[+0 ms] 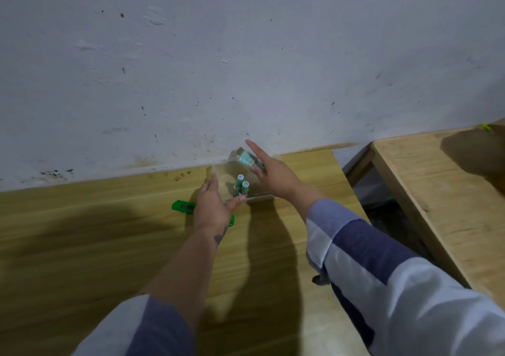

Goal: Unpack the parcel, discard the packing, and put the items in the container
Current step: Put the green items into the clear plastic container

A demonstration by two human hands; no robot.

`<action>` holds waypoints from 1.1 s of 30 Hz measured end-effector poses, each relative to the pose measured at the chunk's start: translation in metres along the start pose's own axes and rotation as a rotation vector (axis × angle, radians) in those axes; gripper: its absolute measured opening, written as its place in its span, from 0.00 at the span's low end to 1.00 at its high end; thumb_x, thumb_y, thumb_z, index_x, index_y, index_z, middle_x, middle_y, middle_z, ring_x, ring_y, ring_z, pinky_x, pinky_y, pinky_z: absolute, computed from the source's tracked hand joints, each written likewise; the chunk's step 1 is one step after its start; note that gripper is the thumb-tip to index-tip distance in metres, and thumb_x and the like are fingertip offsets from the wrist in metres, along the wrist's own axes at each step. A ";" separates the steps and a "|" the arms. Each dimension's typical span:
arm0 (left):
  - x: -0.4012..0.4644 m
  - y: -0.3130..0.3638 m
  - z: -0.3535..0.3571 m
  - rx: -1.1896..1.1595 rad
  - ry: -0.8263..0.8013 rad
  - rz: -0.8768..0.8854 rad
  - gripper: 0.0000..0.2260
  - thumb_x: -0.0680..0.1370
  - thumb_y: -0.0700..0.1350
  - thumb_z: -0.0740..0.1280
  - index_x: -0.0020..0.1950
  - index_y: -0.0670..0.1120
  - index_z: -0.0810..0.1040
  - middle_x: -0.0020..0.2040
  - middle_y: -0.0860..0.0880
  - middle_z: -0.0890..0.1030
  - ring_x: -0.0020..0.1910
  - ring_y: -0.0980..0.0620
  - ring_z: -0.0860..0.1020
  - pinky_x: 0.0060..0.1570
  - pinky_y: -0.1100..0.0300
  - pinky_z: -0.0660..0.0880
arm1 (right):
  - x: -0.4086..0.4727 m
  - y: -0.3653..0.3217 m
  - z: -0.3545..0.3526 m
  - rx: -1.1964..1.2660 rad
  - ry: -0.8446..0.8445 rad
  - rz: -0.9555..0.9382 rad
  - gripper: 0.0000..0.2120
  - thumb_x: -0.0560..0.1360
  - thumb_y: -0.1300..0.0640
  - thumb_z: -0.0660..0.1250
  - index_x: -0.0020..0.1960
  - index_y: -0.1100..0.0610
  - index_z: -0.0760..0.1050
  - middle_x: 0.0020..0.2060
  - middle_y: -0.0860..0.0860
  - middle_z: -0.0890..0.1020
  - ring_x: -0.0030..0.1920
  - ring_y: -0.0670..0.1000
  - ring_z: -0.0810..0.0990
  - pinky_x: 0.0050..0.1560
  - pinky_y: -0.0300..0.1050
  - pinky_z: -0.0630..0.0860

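A clear plastic container (259, 197) stands on the wooden table (109, 232) near the wall. Two green bottles (242, 184) stand upright inside it. My left hand (211, 208) rests against the container's left front side, fingers straight, thumb on the front rim. My right hand (273, 172) is over the container's right side; it holds a pale green packet (246, 159) between thumb and fingers, with the index finger stretched out toward the wall.
A green box cutter (183, 207) lies on the table, partly hidden under my left hand. A second wooden table (437, 191) stands to the right across a dark gap (382, 205). The white wall (246, 68) rises just behind the container.
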State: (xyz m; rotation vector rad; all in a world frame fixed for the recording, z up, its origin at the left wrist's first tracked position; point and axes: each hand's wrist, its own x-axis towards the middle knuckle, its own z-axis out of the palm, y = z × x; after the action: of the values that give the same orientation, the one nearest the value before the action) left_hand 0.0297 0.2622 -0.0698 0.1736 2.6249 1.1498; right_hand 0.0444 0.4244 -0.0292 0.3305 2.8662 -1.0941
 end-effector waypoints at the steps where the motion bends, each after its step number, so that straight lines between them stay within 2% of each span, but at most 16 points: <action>1: 0.000 0.000 0.000 -0.001 -0.001 -0.001 0.43 0.71 0.55 0.73 0.78 0.48 0.53 0.73 0.44 0.66 0.72 0.44 0.65 0.69 0.46 0.66 | -0.001 0.001 -0.003 0.001 0.009 0.013 0.25 0.79 0.56 0.60 0.73 0.47 0.57 0.48 0.58 0.80 0.45 0.59 0.79 0.47 0.50 0.76; 4: -0.001 0.000 0.000 0.005 -0.003 0.000 0.42 0.71 0.55 0.73 0.78 0.48 0.53 0.74 0.44 0.65 0.72 0.45 0.64 0.69 0.47 0.66 | -0.002 0.005 -0.007 0.032 -0.006 0.052 0.18 0.75 0.57 0.67 0.62 0.53 0.66 0.51 0.58 0.80 0.49 0.59 0.80 0.50 0.49 0.76; 7: -0.001 0.000 0.000 0.002 -0.009 -0.007 0.42 0.71 0.55 0.72 0.78 0.49 0.52 0.74 0.45 0.65 0.73 0.45 0.63 0.69 0.46 0.66 | 0.001 0.006 -0.005 -0.021 -0.025 0.061 0.16 0.72 0.64 0.67 0.56 0.54 0.68 0.50 0.56 0.79 0.48 0.58 0.78 0.46 0.49 0.75; 12: -0.001 0.000 -0.001 0.006 -0.007 0.012 0.42 0.71 0.55 0.72 0.78 0.47 0.53 0.74 0.44 0.65 0.72 0.45 0.64 0.69 0.47 0.66 | 0.013 0.005 0.000 -0.238 -0.037 0.046 0.17 0.70 0.68 0.64 0.56 0.55 0.69 0.51 0.56 0.79 0.49 0.58 0.77 0.43 0.46 0.72; 15: -0.001 0.000 -0.002 0.008 -0.006 0.014 0.42 0.71 0.55 0.72 0.78 0.47 0.53 0.74 0.45 0.64 0.73 0.45 0.63 0.69 0.48 0.66 | 0.016 0.008 0.003 -0.298 -0.082 0.043 0.17 0.70 0.69 0.62 0.57 0.56 0.72 0.53 0.57 0.79 0.52 0.58 0.77 0.47 0.47 0.73; 17: 0.000 0.000 -0.002 0.000 -0.004 0.013 0.42 0.71 0.54 0.72 0.78 0.46 0.53 0.75 0.45 0.64 0.73 0.46 0.63 0.70 0.49 0.65 | 0.015 0.011 0.003 -0.262 -0.089 0.044 0.17 0.71 0.68 0.63 0.57 0.56 0.74 0.54 0.57 0.80 0.53 0.58 0.78 0.50 0.47 0.75; 19: 0.001 0.001 -0.002 -0.001 0.002 0.012 0.42 0.71 0.54 0.72 0.78 0.46 0.53 0.75 0.45 0.64 0.73 0.46 0.63 0.70 0.50 0.65 | 0.015 0.009 0.003 -0.192 -0.026 0.034 0.14 0.71 0.66 0.66 0.55 0.55 0.77 0.53 0.57 0.81 0.52 0.57 0.79 0.51 0.46 0.76; 22: 0.001 0.001 -0.001 0.000 0.005 0.014 0.42 0.71 0.55 0.73 0.78 0.46 0.54 0.73 0.44 0.66 0.72 0.45 0.64 0.69 0.49 0.66 | 0.015 -0.006 0.002 -0.028 0.087 0.007 0.07 0.73 0.57 0.68 0.50 0.54 0.81 0.46 0.56 0.83 0.46 0.55 0.80 0.50 0.47 0.77; 24: 0.000 0.000 -0.002 -0.001 0.000 0.019 0.42 0.71 0.55 0.73 0.77 0.46 0.55 0.72 0.44 0.67 0.70 0.44 0.66 0.67 0.47 0.67 | 0.015 -0.018 0.003 0.020 0.005 0.000 0.10 0.72 0.53 0.70 0.52 0.53 0.82 0.46 0.55 0.84 0.46 0.53 0.81 0.51 0.46 0.78; 27: 0.000 0.002 -0.005 0.004 -0.008 0.029 0.42 0.71 0.54 0.73 0.77 0.45 0.55 0.72 0.43 0.67 0.70 0.44 0.67 0.67 0.46 0.68 | 0.013 -0.025 0.007 -0.084 -0.111 0.010 0.09 0.70 0.55 0.73 0.50 0.54 0.83 0.46 0.54 0.85 0.46 0.51 0.81 0.48 0.42 0.76; 30: 0.000 0.003 -0.005 0.021 -0.013 0.022 0.42 0.71 0.55 0.73 0.78 0.46 0.54 0.74 0.43 0.64 0.73 0.44 0.63 0.70 0.48 0.64 | 0.008 -0.019 -0.002 -0.075 -0.035 0.068 0.06 0.70 0.60 0.71 0.46 0.56 0.84 0.44 0.53 0.85 0.42 0.49 0.80 0.42 0.38 0.72; 33: 0.000 0.002 -0.004 0.032 -0.015 0.028 0.43 0.71 0.56 0.73 0.78 0.45 0.54 0.75 0.43 0.64 0.73 0.45 0.62 0.70 0.51 0.64 | 0.001 -0.008 -0.010 -0.125 -0.027 0.142 0.06 0.71 0.60 0.69 0.47 0.54 0.83 0.46 0.53 0.84 0.48 0.51 0.81 0.45 0.40 0.74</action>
State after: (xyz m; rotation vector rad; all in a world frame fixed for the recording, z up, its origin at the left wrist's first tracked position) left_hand 0.0288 0.2606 -0.0650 0.2256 2.6368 1.1123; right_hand 0.0421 0.4257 -0.0163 0.4986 2.8198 -0.8841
